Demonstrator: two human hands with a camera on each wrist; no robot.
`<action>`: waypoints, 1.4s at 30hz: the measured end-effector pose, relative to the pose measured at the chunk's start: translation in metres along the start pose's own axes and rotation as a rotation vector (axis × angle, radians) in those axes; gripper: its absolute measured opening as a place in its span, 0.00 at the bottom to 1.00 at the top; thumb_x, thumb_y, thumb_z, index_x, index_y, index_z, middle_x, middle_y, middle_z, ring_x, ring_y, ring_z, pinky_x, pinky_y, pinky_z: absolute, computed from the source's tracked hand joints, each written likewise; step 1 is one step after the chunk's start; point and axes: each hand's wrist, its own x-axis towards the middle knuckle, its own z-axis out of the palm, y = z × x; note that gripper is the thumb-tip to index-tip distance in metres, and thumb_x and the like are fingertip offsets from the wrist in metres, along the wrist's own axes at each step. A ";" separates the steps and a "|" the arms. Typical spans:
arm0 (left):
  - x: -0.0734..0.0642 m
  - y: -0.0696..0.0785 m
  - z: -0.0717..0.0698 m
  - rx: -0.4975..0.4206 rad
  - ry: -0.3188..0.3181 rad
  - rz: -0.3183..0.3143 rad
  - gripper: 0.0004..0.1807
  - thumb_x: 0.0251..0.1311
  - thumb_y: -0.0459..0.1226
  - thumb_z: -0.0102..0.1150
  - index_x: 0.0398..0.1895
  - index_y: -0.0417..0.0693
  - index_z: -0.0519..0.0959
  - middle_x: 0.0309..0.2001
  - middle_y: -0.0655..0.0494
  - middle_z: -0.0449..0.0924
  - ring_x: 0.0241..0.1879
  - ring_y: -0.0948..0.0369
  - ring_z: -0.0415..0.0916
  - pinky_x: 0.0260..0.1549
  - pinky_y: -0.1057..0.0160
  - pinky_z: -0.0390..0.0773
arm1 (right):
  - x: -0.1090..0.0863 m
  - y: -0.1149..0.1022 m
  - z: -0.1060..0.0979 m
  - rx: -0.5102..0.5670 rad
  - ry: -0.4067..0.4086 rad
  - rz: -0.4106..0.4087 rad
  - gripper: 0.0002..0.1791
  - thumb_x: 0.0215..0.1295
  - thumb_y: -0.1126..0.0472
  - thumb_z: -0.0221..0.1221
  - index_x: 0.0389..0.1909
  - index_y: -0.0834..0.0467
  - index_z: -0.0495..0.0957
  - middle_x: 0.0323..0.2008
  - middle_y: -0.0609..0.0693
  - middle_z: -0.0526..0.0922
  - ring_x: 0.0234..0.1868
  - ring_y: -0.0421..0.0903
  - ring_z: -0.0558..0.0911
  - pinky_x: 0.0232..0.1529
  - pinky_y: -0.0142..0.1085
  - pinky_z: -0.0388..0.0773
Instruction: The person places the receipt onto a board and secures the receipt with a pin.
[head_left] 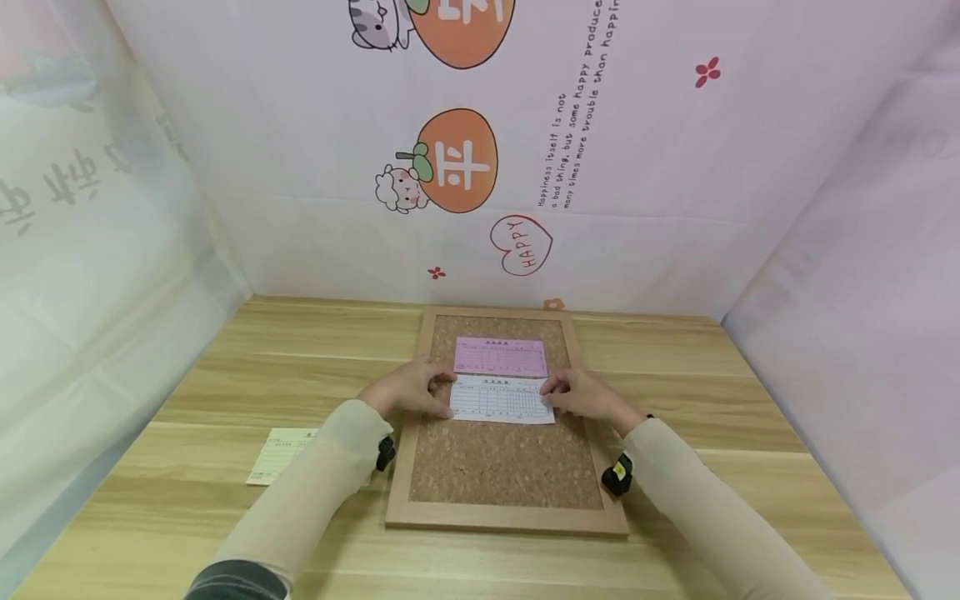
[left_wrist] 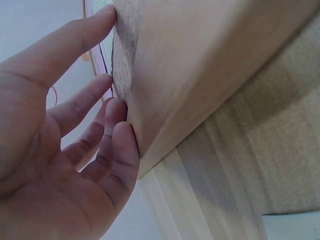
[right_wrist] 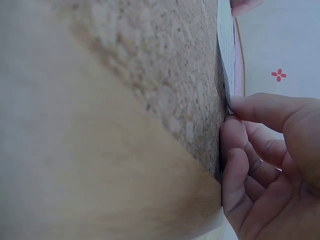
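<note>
A white printed form (head_left: 489,402) lies across the middle of a wood-framed corkboard (head_left: 498,471), just below a pink printed form (head_left: 501,358). My left hand (head_left: 408,388) is at the white form's left edge, thumb by the lower corner and index finger by the upper one. In the left wrist view that thumb (left_wrist: 95,27) and index fingertip stand apart, touching down at the board's surface. On the other side, my right hand (head_left: 591,395) pinches the right edge of the white form between thumb and index finger; in the right wrist view that edge (right_wrist: 229,95) lifts slightly off the cork.
A pale yellow printed form (head_left: 279,457) lies on the wooden table (head_left: 187,392) left of the board, partly covered by my left sleeve. White printed cloth (head_left: 630,250) hangs behind the table and along both sides.
</note>
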 end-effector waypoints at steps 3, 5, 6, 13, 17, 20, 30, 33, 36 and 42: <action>0.000 0.000 0.000 0.001 0.002 0.004 0.34 0.51 0.40 0.78 0.63 0.43 0.77 0.50 0.52 0.71 0.48 0.56 0.70 0.51 0.54 0.74 | 0.000 0.000 0.001 -0.002 0.008 0.001 0.07 0.70 0.65 0.60 0.43 0.64 0.81 0.33 0.53 0.79 0.30 0.45 0.76 0.30 0.36 0.74; 0.000 0.000 0.000 0.004 0.003 0.005 0.34 0.51 0.40 0.78 0.63 0.43 0.77 0.50 0.52 0.71 0.48 0.56 0.70 0.51 0.55 0.74 | -0.001 0.001 0.001 -0.003 0.011 0.004 0.07 0.70 0.65 0.60 0.43 0.64 0.81 0.33 0.53 0.79 0.30 0.45 0.75 0.30 0.36 0.74; 0.000 0.000 0.000 0.005 0.002 0.006 0.34 0.51 0.40 0.78 0.63 0.43 0.77 0.50 0.52 0.71 0.48 0.56 0.70 0.51 0.55 0.74 | -0.001 0.001 0.001 -0.004 0.013 0.007 0.07 0.70 0.65 0.60 0.43 0.64 0.81 0.33 0.52 0.79 0.30 0.45 0.75 0.30 0.36 0.74; 0.001 0.000 0.001 0.013 0.003 0.000 0.34 0.51 0.40 0.78 0.63 0.44 0.77 0.51 0.53 0.71 0.49 0.56 0.70 0.53 0.54 0.74 | -0.003 0.001 0.000 0.003 0.013 0.008 0.07 0.70 0.64 0.60 0.44 0.63 0.80 0.33 0.53 0.79 0.30 0.46 0.76 0.30 0.36 0.75; 0.001 -0.001 0.002 0.027 -0.001 -0.002 0.34 0.51 0.41 0.78 0.63 0.45 0.76 0.51 0.54 0.71 0.49 0.57 0.70 0.53 0.55 0.74 | -0.007 0.001 -0.003 0.010 0.014 0.010 0.07 0.70 0.64 0.61 0.44 0.63 0.80 0.31 0.53 0.78 0.30 0.46 0.75 0.29 0.35 0.75; 0.001 -0.001 0.002 0.032 -0.001 -0.004 0.35 0.51 0.40 0.78 0.63 0.44 0.76 0.51 0.53 0.71 0.49 0.57 0.70 0.53 0.55 0.74 | -0.010 0.001 -0.005 0.012 0.018 0.003 0.07 0.70 0.63 0.62 0.44 0.62 0.80 0.31 0.53 0.79 0.30 0.46 0.76 0.29 0.37 0.76; -0.001 0.000 0.000 0.034 0.001 0.007 0.35 0.52 0.40 0.77 0.63 0.43 0.76 0.54 0.50 0.71 0.51 0.55 0.71 0.54 0.53 0.74 | -0.020 0.004 -0.017 0.000 0.038 -0.033 0.10 0.70 0.62 0.62 0.47 0.63 0.82 0.37 0.52 0.82 0.37 0.50 0.81 0.38 0.43 0.81; -0.002 0.001 0.000 0.034 0.004 0.011 0.35 0.52 0.40 0.77 0.63 0.42 0.76 0.53 0.50 0.72 0.51 0.54 0.71 0.54 0.53 0.74 | -0.024 0.004 -0.022 0.002 0.042 -0.020 0.12 0.70 0.62 0.61 0.50 0.65 0.80 0.38 0.54 0.82 0.38 0.52 0.82 0.39 0.44 0.82; -0.002 0.002 0.000 0.036 0.006 0.011 0.35 0.52 0.40 0.77 0.63 0.42 0.76 0.54 0.50 0.71 0.51 0.55 0.71 0.55 0.53 0.73 | -0.027 0.004 -0.028 -0.008 0.045 -0.016 0.13 0.71 0.61 0.60 0.51 0.65 0.79 0.38 0.57 0.81 0.39 0.53 0.82 0.40 0.45 0.81; -0.002 0.001 0.001 0.035 0.008 0.014 0.35 0.52 0.40 0.77 0.63 0.42 0.76 0.54 0.50 0.71 0.51 0.55 0.71 0.55 0.53 0.73 | -0.036 0.009 -0.040 -0.023 0.053 -0.020 0.14 0.71 0.62 0.58 0.52 0.66 0.78 0.39 0.58 0.81 0.39 0.52 0.82 0.42 0.46 0.81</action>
